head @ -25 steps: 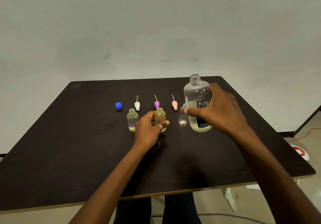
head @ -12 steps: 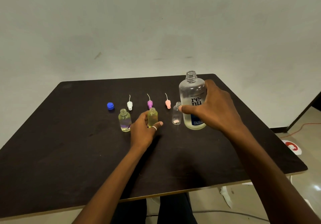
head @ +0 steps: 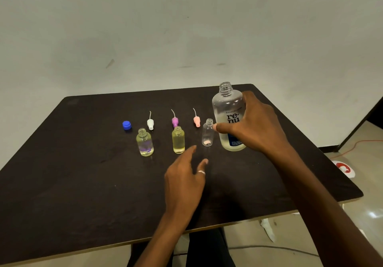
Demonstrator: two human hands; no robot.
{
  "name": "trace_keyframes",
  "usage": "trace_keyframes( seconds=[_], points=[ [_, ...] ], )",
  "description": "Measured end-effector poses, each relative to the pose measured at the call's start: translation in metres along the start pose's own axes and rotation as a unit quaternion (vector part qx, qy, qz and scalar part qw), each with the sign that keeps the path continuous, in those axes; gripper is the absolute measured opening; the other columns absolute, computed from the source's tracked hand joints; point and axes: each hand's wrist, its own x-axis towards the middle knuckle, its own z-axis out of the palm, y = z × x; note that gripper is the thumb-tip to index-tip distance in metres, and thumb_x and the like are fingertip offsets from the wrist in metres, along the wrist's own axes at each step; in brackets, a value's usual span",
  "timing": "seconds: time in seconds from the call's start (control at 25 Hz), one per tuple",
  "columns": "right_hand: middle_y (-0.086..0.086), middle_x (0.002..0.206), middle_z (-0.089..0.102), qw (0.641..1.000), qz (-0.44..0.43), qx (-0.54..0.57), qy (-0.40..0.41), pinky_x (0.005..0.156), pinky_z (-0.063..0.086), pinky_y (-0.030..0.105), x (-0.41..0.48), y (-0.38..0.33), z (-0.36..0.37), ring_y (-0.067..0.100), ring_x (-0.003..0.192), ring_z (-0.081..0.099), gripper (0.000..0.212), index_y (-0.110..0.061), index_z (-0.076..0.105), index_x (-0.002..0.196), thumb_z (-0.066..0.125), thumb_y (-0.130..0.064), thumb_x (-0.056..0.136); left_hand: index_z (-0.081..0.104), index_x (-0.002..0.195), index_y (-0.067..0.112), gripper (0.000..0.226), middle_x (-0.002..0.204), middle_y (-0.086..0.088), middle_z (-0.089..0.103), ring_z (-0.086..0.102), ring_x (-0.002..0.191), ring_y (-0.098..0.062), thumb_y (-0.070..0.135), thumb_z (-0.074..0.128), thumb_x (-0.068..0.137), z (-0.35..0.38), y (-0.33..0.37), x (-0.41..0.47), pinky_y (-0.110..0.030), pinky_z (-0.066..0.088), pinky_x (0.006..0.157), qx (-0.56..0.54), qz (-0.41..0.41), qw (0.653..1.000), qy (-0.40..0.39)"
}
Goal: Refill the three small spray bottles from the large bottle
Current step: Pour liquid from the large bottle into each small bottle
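Note:
Three small uncapped bottles stand in a row on the dark table [head: 62, 184]. The left small bottle [head: 144, 142] holds clear-yellowish liquid, the middle small bottle [head: 178, 140] is nearly full of yellow liquid, and the right small bottle [head: 207, 132] looks almost empty. The large clear bottle [head: 228, 109], uncapped, stands upright at the right, and my right hand [head: 255, 126] grips its side. My left hand [head: 186, 179] hovers with relaxed fingers just in front of the middle bottle, holding nothing.
Behind the small bottles lie a blue cap [head: 126, 125] and three spray tops: white spray top [head: 150, 121], purple spray top [head: 175, 119] and pink spray top [head: 196, 119]. A pale wall stands behind the table. At the right there is floor with a red-and-white object [head: 344, 168].
My left hand has let go of the middle small bottle and drawn back toward me. My right hand keeps its grip on the large bottle.

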Motion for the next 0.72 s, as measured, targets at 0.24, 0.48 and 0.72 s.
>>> trace_keyframes(
  seconds=[0.24, 0.48, 0.72],
  points=[
    [-0.011, 0.098, 0.059, 1.000, -0.002, 0.004, 0.005, 0.071, 0.047, 0.025, 0.001, 0.003, -0.001, 0.011, 0.087, 0.060, 0.069, -0.024, 0.048, 0.118, 0.082, -0.050, 0.064, 0.046, 0.141, 0.017, 0.070, 0.136, 0.002, 0.057, 0.056, 0.123, -0.012, 0.036, 0.072, 0.079, 0.061, -0.004, 0.068, -0.032, 0.050, 0.101, -0.102, -0.054, 0.991, -0.067],
    [-0.009, 0.101, 0.062, 1.000, 0.003, 0.007, 0.003, 0.071, 0.047, 0.025, 0.001, 0.006, -0.003, 0.011, 0.087, 0.062, 0.070, -0.023, 0.049, 0.119, 0.081, -0.050, 0.063, 0.053, 0.116, 0.011, 0.038, 0.119, -0.004, 0.066, 0.065, 0.109, -0.021, 0.015, 0.072, 0.083, 0.086, -0.008, 0.086, -0.034, 0.054, 0.088, -0.106, -0.097, 0.987, -0.071],
    [-0.010, 0.105, 0.062, 1.000, -0.007, 0.006, -0.006, 0.075, 0.049, 0.028, 0.000, 0.002, -0.004, 0.012, 0.090, 0.061, 0.072, -0.024, 0.048, 0.123, 0.082, -0.048, 0.064, 0.062, 0.117, 0.018, 0.041, 0.110, 0.004, 0.071, 0.067, 0.102, -0.008, 0.027, 0.081, 0.081, 0.062, -0.007, 0.054, -0.030, 0.056, 0.089, -0.123, -0.110, 0.982, -0.092]
  ],
)
